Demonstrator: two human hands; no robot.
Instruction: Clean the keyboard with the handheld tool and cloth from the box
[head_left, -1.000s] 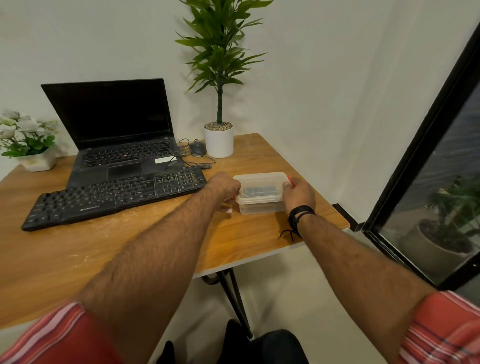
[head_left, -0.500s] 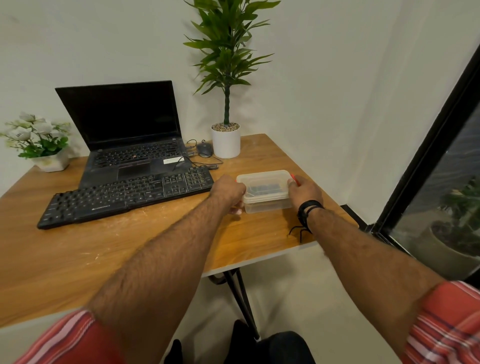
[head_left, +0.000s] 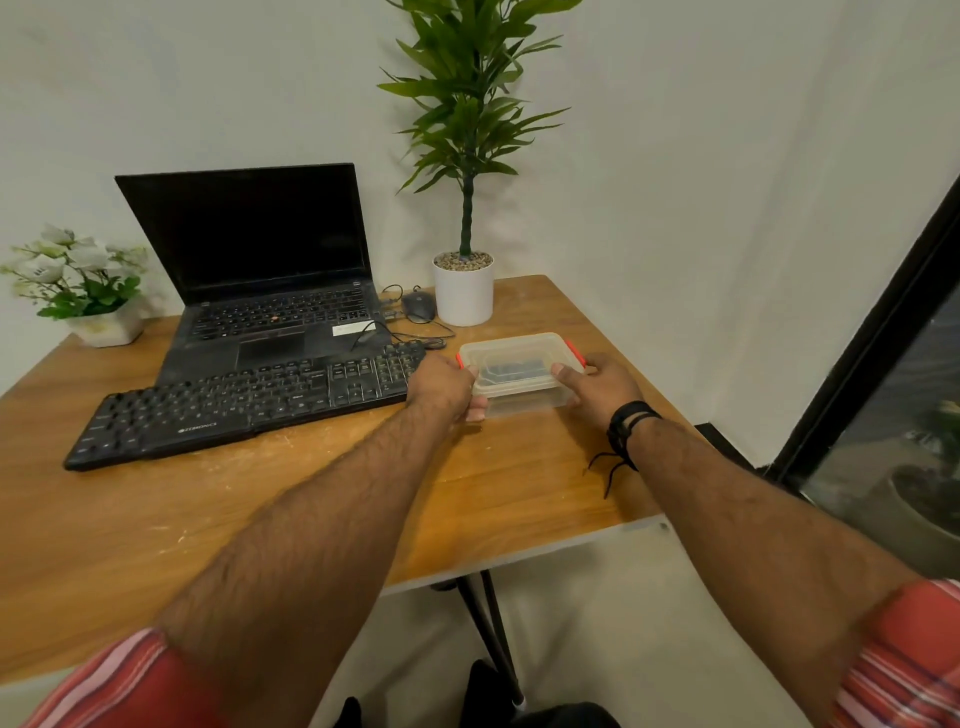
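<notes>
Both hands, left hand and right hand, grip the lidded clear box on the tabletop, its dark contents being unclear.

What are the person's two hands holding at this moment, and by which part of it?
Both hold the clear plastic box: the left hand grips its left end, the right hand its right end, thumbs on the lid.
</notes>
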